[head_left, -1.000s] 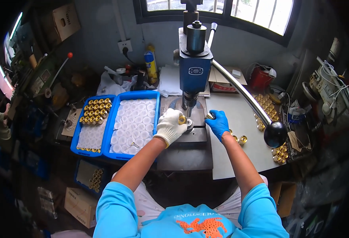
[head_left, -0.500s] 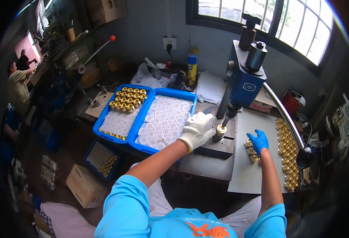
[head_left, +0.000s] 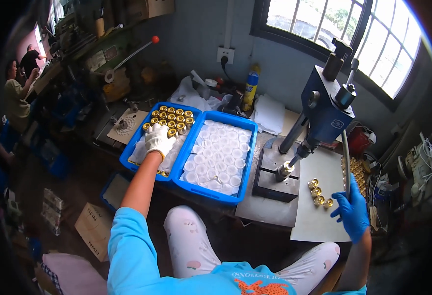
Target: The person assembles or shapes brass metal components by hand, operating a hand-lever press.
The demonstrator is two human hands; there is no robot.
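My left hand [head_left: 159, 140], in a white knitted glove, reaches over the left blue tray [head_left: 127, 156]. Its fingers look spread at the near edge of a block of brass fittings [head_left: 171, 117]; whatever lies under the palm is hidden. My right hand [head_left: 352, 211], in a blue glove, is closed round the lower end of the lever [head_left: 346, 162] of a blue bench press [head_left: 326, 101]; the lever's knob is hidden. Below the press spindle, one brass fitting [head_left: 286, 169] sits upright on the fixture of the dark base [head_left: 275, 189].
Several brass fittings [head_left: 316, 191] lie on a grey mat [head_left: 309, 221], with more rows [head_left: 358, 169] behind the lever. The right blue tray [head_left: 211, 194] holds round white pieces under film. A spray can [head_left: 251, 88] and white sheets [head_left: 269, 114] are at the back; a cardboard box [head_left: 94, 231] is lower left.
My left hand has gone from beside the press fixture to the fittings in the left tray. The right hand has left the fittings on the mat and taken hold of the lever. The view has shifted.
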